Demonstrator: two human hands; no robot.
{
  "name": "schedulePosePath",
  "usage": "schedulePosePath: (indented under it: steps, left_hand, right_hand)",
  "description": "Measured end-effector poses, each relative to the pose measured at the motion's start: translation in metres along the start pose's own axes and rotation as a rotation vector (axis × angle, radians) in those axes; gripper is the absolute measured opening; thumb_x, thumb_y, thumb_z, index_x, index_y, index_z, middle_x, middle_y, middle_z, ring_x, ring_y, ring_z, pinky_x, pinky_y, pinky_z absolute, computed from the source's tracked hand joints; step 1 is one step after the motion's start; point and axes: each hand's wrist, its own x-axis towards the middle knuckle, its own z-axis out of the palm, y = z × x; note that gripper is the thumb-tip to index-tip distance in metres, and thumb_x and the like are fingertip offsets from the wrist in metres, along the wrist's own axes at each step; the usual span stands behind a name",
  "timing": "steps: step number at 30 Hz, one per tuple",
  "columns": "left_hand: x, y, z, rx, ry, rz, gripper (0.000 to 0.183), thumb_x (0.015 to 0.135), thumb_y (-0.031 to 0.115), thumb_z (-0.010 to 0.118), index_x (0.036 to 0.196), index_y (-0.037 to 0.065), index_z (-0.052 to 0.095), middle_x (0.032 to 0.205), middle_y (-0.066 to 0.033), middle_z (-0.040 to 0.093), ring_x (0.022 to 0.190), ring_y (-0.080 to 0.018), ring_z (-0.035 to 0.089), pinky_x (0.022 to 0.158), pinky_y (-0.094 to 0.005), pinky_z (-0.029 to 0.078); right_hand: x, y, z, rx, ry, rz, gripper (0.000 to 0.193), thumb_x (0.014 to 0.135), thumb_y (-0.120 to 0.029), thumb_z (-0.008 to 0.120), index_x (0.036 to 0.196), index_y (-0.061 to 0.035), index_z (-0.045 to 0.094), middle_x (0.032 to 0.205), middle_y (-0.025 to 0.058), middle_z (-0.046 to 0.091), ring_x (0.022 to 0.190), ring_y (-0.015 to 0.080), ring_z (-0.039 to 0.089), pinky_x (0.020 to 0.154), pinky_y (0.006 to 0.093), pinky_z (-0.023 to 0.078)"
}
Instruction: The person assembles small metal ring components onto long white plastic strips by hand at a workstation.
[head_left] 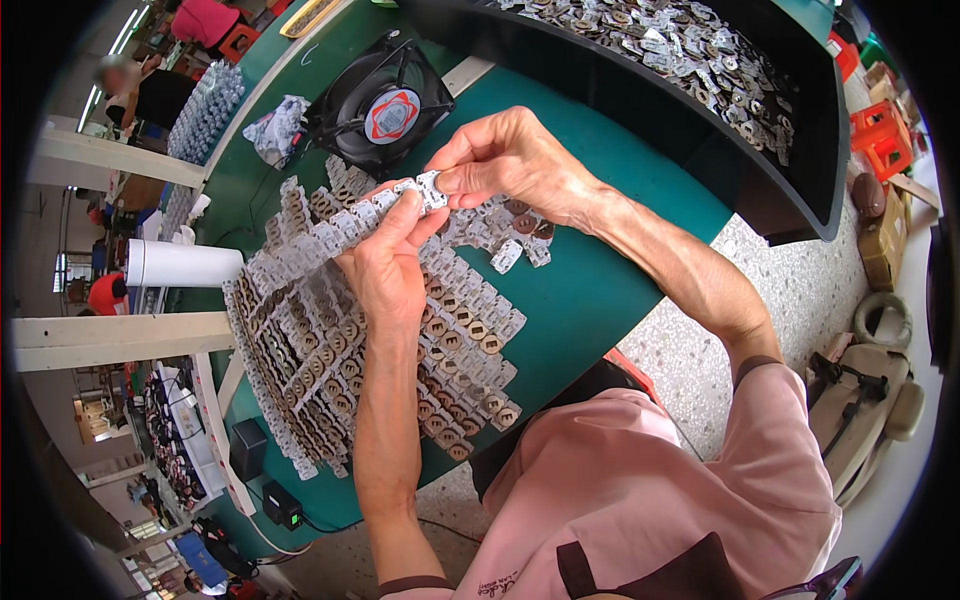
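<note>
My left hand [390, 275] is closed around a long row of small pale-grey flat parts [325, 238], its thumb pressing from above near the row's right end. With thumb and fingertips, my right hand [515, 165] pinches the endmost part [432, 190]. The row slants down to the left, over many similar rows of parts with brownish metal discs [450, 330] laid close together on the green tabletop [590, 290]. Beside my hands is a small heap of loose parts [505, 253]. My right fingers partly hide the part they pinch.
A black fan [390, 115] stands just beyond my hands. At the back right, a deep black bin [690, 130] holds a mass of loose parts. To the left are a white roll [185, 264], a crumpled plastic bag [277, 132] and pale posts [120, 340].
</note>
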Motion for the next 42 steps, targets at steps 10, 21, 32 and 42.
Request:
schedulePosePath:
  steps: [10,21,32,42]
  left_hand:
    - [-0.002,0.000,-0.002,-0.043,-0.090,-0.024,0.020,0.085,0.008,0.059,0.101,-0.005,0.057,0.094,-0.0112,0.061,0.083,-0.0159,0.060,0.073,-0.0252,0.049]
    - [0.002,0.001,-0.002,-0.150,-0.193,-0.090,0.019,0.087,0.009,0.057,0.101,-0.004,0.057,0.095,-0.0104,0.061,0.083,-0.0159,0.059,0.074,-0.0257,0.049]
    - [0.001,0.001,0.002,0.014,-0.123,-0.059,0.019,0.084,0.007,0.061,0.099,-0.005,0.061,0.097,-0.0106,0.061,0.085,-0.0164,0.059,0.076,-0.0263,0.050]
    - [0.002,-0.002,0.004,0.145,0.001,-0.024,0.018,0.080,0.002,0.063,0.096,-0.006,0.062,0.094,-0.0124,0.062,0.082,-0.0192,0.059,0.072,-0.0304,0.051]
  right_hand:
    - [0.001,0.004,0.002,0.163,-0.012,0.081,0.012,0.080,-0.008,0.066,0.089,0.0006,0.063,0.082,0.0074,0.066,0.074,0.0123,0.063,0.067,0.0238,0.053]
    - [0.004,0.005,0.004,0.203,0.058,0.124,0.014,0.080,-0.008,0.066,0.089,0.0024,0.063,0.081,0.0085,0.064,0.071,0.0132,0.062,0.066,0.0236,0.054]
    - [0.002,0.000,0.000,0.078,0.114,0.134,0.018,0.073,-0.009,0.067,0.084,0.0053,0.063,0.075,0.0114,0.063,0.064,0.0152,0.062,0.063,0.0249,0.053]
    - [0.009,0.008,-0.004,0.100,0.086,0.180,0.015,0.073,-0.002,0.069,0.084,0.0063,0.064,0.075,0.0135,0.065,0.062,0.0165,0.064,0.058,0.0238,0.056]
